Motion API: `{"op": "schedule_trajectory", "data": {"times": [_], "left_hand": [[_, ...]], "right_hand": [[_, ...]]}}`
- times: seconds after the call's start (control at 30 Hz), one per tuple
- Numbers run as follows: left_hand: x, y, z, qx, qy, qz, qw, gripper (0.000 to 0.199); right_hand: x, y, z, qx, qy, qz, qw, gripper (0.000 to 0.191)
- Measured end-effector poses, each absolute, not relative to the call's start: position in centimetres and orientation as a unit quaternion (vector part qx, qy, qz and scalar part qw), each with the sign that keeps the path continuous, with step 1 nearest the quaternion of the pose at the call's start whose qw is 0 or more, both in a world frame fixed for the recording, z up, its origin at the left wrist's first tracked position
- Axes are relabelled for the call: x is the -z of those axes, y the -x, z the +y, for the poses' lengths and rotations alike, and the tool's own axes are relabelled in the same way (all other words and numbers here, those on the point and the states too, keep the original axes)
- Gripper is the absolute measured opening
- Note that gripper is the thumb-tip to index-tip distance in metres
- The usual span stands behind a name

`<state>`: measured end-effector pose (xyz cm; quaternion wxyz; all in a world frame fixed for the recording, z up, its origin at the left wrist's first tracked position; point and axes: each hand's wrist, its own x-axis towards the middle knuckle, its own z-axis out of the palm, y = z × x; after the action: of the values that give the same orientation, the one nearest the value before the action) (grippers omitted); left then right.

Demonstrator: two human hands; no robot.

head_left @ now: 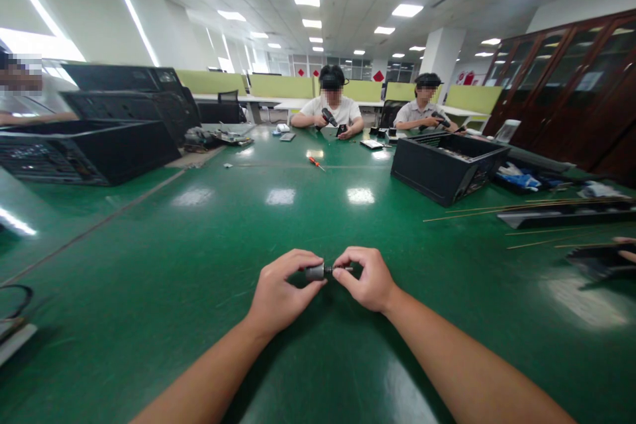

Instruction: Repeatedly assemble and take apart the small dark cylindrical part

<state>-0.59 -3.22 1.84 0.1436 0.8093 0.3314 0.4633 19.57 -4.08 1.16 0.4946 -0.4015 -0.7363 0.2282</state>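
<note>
Low over the green table, between my hands, lies a small grey metal cylinder with a thinner dark neck and a slim rod on its right side; its exact kind is too small to make out. My left hand grips the cylinder's body between thumb and fingers. From the other side my right hand pinches the slim rod, whose tip sticks out past the fingers. The fingers partly cover both ends.
An orange screwdriver lies ahead on the green table. Black computer cases stand at left and right. Thin rods lie at right, near another person's hand. Two people work across the table.
</note>
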Motion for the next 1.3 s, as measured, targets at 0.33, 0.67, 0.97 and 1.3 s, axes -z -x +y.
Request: {"op": "schedule_trajectory", "data": {"times": [0.33,0.67,0.97,1.3], "left_hand": [[-1.85,0.61,-3.12,-0.466,-0.803,0.344,0.142,0.021],[-1.91,0.78,-3.16,-0.469,-0.801,0.347,0.133,0.023],[-2.19,0.66,-3.29,-0.469,-0.799,0.352,0.129,0.018],[-2.21,0.75,-3.19,-0.469,-0.798,0.356,0.13,0.019]], "right_hand": [[-0.89,-19.71,-3.91,-0.237,0.407,-0.726,0.502,0.005],[-1.04,-19.71,-3.94,-0.238,0.411,-0.721,0.504,0.005],[-0.92,-19.91,-3.88,-0.236,0.414,-0.719,0.505,0.006],[-0.78,-20.04,-3.77,-0.24,0.418,-0.717,0.503,0.009]]}}
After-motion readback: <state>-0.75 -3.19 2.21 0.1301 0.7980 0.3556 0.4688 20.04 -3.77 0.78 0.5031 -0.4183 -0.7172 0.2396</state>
